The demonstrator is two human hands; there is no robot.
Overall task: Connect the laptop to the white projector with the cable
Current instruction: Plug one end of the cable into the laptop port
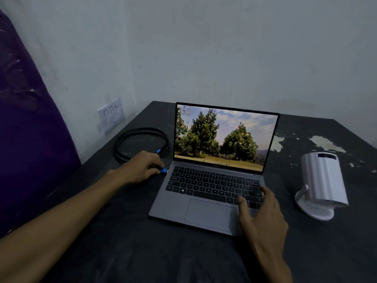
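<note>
A grey laptop (206,211) stands open on the dark table (122,231), its screen showing a desktop with pine trees. My left hand (142,166) grips a blue cable plug (163,170) close to the laptop's left edge; whether the plug touches the port I cannot tell. The black cable (140,142) lies coiled behind that hand, its second blue plug (158,151) resting on the coil. My right hand (259,213) rests with fingers spread on the laptop's right palm rest and lower keys. The white projector (323,180) sits on its round stand to the laptop's right.
A purple plastic-wrapped bulk (26,129) leans against the wall at the left. A wall socket plate with handwriting (112,115) is mounted beside the table's far left corner. White chipped patches (326,144) mark the table behind the projector.
</note>
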